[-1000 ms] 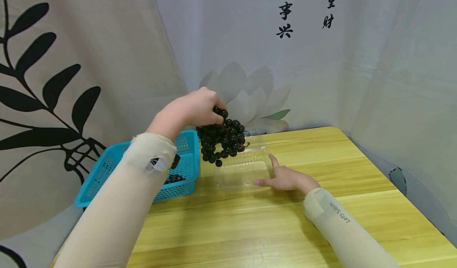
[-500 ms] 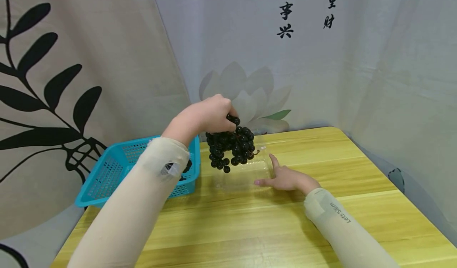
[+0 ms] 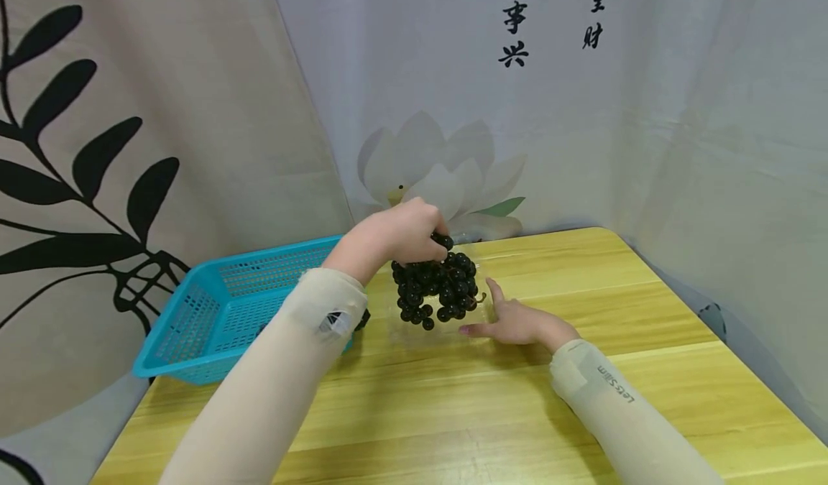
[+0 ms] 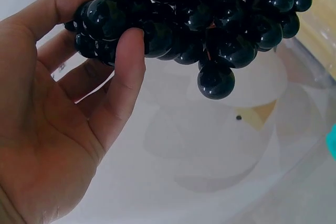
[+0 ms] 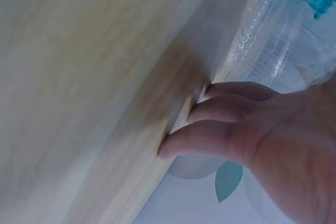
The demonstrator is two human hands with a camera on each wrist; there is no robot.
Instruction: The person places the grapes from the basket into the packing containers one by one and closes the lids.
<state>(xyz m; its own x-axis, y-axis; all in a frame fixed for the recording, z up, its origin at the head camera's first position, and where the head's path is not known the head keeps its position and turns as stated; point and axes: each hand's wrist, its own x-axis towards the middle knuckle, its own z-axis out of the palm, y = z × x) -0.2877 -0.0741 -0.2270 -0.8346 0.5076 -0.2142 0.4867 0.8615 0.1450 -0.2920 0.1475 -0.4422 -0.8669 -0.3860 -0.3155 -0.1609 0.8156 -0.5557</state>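
Note:
A bunch of dark, glossy grapes [image 3: 453, 284] hangs from my left hand [image 3: 410, 233], above a clear plastic container [image 3: 414, 334]. Close up in the left wrist view, the thumb [image 4: 128, 72] and fingers pinch one end of the bunch [image 4: 231, 24]. My right hand [image 3: 517, 322] is at the container's right side, thumb and fingers spread along its edge. In the right wrist view its straight fingers [image 5: 205, 137] reach down to the tabletop beside the clear ribbed plastic [image 5: 262, 45]. The grapes and left hand hide much of the container.
A blue plastic basket [image 3: 187, 366] stands at the left of the wooden table [image 3: 517, 413], partly behind my left forearm. A printed curtain [image 3: 569, 133] hangs behind the table's back edge.
My left hand has carried the grapes to the right and down, from near the basket to over the clear container. The right hand has stayed in place.

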